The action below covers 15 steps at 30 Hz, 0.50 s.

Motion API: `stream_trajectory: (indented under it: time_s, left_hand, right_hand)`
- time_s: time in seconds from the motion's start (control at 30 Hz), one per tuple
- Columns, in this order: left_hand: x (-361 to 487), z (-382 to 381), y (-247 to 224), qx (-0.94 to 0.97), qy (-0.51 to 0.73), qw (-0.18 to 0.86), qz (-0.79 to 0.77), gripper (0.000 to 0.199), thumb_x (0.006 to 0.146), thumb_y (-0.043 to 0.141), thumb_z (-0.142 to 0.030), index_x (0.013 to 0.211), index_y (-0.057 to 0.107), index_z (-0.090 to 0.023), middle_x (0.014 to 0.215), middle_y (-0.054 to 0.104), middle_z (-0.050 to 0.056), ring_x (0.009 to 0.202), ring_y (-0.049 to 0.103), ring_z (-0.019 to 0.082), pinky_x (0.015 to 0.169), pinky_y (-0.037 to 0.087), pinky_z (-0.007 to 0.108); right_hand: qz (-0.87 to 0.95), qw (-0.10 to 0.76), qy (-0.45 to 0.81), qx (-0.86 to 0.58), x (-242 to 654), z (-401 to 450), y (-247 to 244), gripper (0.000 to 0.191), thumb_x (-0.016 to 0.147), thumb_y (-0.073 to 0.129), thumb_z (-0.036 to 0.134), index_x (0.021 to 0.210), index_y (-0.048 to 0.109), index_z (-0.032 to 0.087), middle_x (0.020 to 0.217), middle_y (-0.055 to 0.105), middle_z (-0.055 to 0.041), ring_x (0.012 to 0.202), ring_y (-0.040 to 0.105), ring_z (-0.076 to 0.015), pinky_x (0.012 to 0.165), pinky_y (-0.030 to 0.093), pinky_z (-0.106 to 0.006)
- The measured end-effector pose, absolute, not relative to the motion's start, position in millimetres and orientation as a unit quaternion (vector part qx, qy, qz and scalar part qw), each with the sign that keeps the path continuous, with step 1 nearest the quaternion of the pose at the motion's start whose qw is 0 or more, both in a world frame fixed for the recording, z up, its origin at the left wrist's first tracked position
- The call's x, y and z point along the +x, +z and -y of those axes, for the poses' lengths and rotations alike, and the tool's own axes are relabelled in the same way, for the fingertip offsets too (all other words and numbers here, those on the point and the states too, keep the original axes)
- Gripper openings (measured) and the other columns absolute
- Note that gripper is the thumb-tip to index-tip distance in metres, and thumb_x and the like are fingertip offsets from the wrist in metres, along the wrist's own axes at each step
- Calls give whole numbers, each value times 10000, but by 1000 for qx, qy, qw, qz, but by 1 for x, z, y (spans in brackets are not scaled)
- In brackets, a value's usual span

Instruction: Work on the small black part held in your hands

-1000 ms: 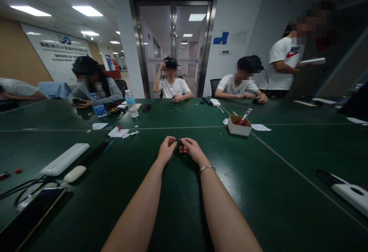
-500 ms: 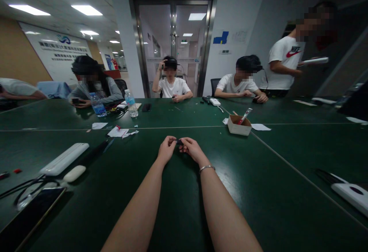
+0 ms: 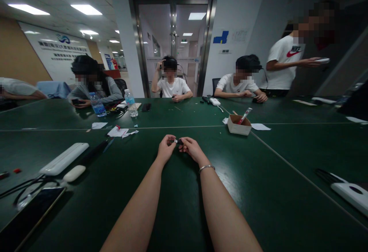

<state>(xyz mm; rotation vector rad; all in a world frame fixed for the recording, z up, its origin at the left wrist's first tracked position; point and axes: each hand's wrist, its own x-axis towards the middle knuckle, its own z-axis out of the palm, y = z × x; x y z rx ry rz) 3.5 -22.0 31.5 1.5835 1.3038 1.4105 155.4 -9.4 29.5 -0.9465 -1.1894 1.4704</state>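
Observation:
Above the green table (image 3: 178, 198), both hands meet at a small black object with a shiny silver end (image 3: 179, 141). My right hand (image 3: 192, 149) pinches its black part between thumb and fingers; a bracelet is on that wrist. From the other side, the closed fingertips of my left hand (image 3: 166, 148) hold the silver end. Much of the object is hidden by the fingers, and it is too small to tell its exact kind.
On the left lie a phone (image 3: 31, 215), a white power bank (image 3: 65, 158), a white rounded case (image 3: 74, 174) and cables. Paper scraps (image 3: 118, 132) and an open carton (image 3: 239, 128) lie ahead. Several people sit across the table; a person (image 3: 284, 60) stands at right.
The silver end now shows between my fingertips, where only black was visible before. My left hand has shifted very slightly. The standing person's arm has extended to the right with a white-edged thing.

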Motion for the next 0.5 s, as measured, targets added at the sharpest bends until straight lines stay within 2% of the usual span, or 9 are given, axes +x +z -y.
stream_trajectory:
  time_s: [0.27, 0.5]
  left_hand:
    - [3, 13, 21, 584, 547, 338, -495, 184, 740, 561, -159, 917, 610, -177, 936, 640, 52, 852, 592, 158, 804, 458, 304]
    - [4, 11, 19, 569, 541, 360, -504, 199, 789, 564, -319, 924, 596, -175, 820, 618, 27, 713, 570, 124, 619, 437, 224]
  right_hand:
    - [491, 487, 609, -388, 155, 11, 32, 314, 728, 691, 417, 866, 632, 141, 554, 615, 3, 459, 547, -89, 471, 427, -208]
    - [489, 486, 613, -387, 156, 11, 31, 278, 755, 671, 385, 878, 631, 139, 568, 623, -1, 466, 553, -88, 477, 423, -201]
